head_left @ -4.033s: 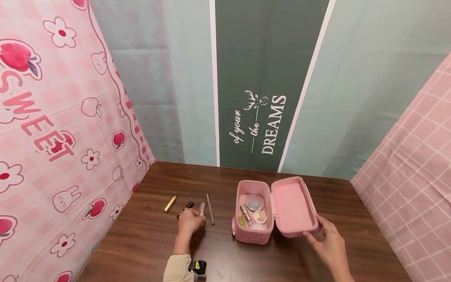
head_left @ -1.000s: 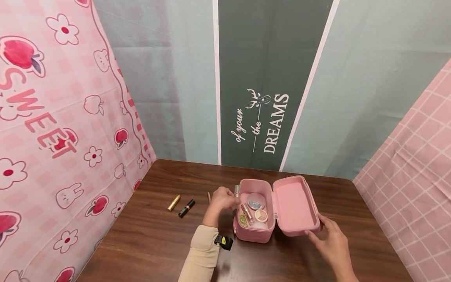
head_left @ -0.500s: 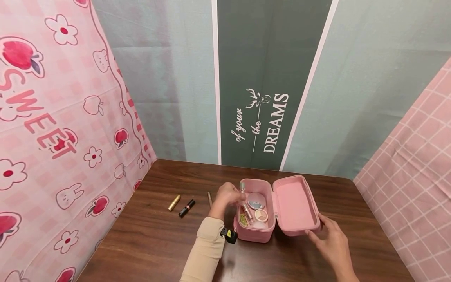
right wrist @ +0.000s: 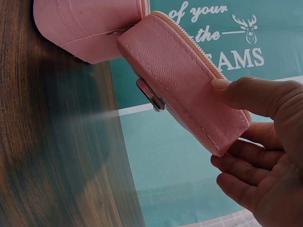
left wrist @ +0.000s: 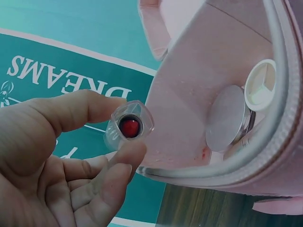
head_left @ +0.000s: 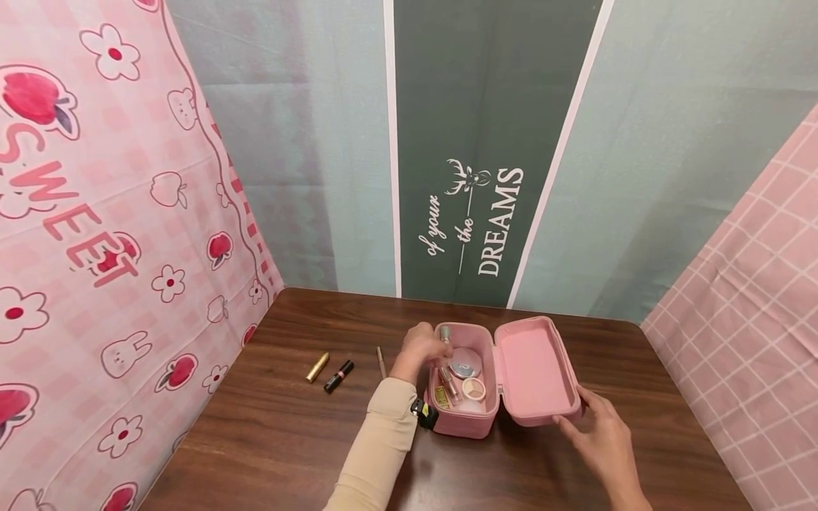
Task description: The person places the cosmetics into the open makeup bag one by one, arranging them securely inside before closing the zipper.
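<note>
Between thumb and fingers my left hand (head_left: 422, 346) pinches a lipstick tube (left wrist: 129, 126), its clear faceted end showing red inside. In the head view the tube stands upright over the left rim of a pink cosmetic case (head_left: 463, 424). Inside the case lie a round silver compact (head_left: 465, 364), a small round palette (head_left: 473, 389), another lipstick tube (head_left: 449, 385) and a yellow-green piece (head_left: 441, 398). My right hand (head_left: 603, 436) grips the outer edge of the case's lid (head_left: 537, 372), which is swung out to the right; the thumb lies along its zipper edge in the right wrist view.
On the wooden table (head_left: 255, 440), left of the case, lie a gold bullet-shaped tube (head_left: 317, 367), a black lipstick tube (head_left: 339, 377) and a slim brown pencil (head_left: 381, 360), partly behind the left arm. Printed cloths (head_left: 319, 177) hang along the back and both sides.
My left hand has taken the clear lipstick tube from among the cosmetics on the table and carried it right, over the case. My right hand has kept its grip on the lid.
</note>
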`<state>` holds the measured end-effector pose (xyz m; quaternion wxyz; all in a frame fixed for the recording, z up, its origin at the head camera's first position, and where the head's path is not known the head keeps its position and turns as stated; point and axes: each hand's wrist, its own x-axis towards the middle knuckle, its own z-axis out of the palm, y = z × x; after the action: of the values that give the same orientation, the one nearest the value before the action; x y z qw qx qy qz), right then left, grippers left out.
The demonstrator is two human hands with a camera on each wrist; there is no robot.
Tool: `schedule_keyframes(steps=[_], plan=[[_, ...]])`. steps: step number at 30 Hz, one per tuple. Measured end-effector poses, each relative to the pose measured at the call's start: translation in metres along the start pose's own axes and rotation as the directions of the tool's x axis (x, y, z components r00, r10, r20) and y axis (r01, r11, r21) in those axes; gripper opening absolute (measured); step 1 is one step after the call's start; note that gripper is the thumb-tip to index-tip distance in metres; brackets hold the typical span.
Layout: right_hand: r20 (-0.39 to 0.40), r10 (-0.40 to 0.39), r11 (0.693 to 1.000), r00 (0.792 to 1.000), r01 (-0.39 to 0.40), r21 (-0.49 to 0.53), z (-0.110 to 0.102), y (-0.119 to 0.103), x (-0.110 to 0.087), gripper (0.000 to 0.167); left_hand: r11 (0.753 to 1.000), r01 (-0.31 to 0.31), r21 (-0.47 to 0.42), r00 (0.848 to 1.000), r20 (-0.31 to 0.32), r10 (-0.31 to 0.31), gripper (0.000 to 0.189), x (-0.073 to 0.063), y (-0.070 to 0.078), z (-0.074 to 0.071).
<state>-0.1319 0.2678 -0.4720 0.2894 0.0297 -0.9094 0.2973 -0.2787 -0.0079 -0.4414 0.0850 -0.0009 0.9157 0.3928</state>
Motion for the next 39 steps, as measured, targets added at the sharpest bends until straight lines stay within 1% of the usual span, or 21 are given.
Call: schedule_keyframes(steps=[9,18,22,24,27,33,39], plan=[[0.008,0.005,1.0,1.0,-0.005,0.001,0.0,0.001,0.0,0.061,0.999,0.032,0.022,0.999,-0.008,-0.032,0.027,0.009,0.004,0.005],[0.016,0.013,1.0,1.0,-0.012,-0.01,0.001,0.001,0.001,0.061,0.992,-0.023,0.126,0.999,-0.04,0.029,0.03,0.012,0.008,0.009],[0.012,0.006,1.0,1.0,-0.006,-0.004,0.001,0.002,0.0,0.061,0.987,-0.03,0.155,0.997,-0.062,0.04,0.032,0.014,0.01,0.012],[0.011,0.005,1.0,1.0,-0.005,-0.004,0.001,0.002,0.0,0.061,0.986,-0.031,0.164,0.997,-0.063,0.042,0.031,0.015,0.011,0.012],[0.01,0.006,1.0,1.0,-0.006,-0.002,0.001,0.002,0.0,0.061,0.985,-0.027,0.172,0.998,-0.059,0.038,0.028,0.017,0.013,0.012],[0.018,0.02,1.0,1.0,-0.02,-0.001,0.0,0.0,0.0,0.061,0.972,-0.004,0.234,0.998,-0.06,0.018,0.026,0.022,0.016,0.014],[0.021,0.016,1.0,1.0,-0.016,0.0,0.0,-0.001,0.0,0.06,0.963,0.016,0.267,0.996,-0.089,0.008,0.031,0.025,0.018,0.019]])
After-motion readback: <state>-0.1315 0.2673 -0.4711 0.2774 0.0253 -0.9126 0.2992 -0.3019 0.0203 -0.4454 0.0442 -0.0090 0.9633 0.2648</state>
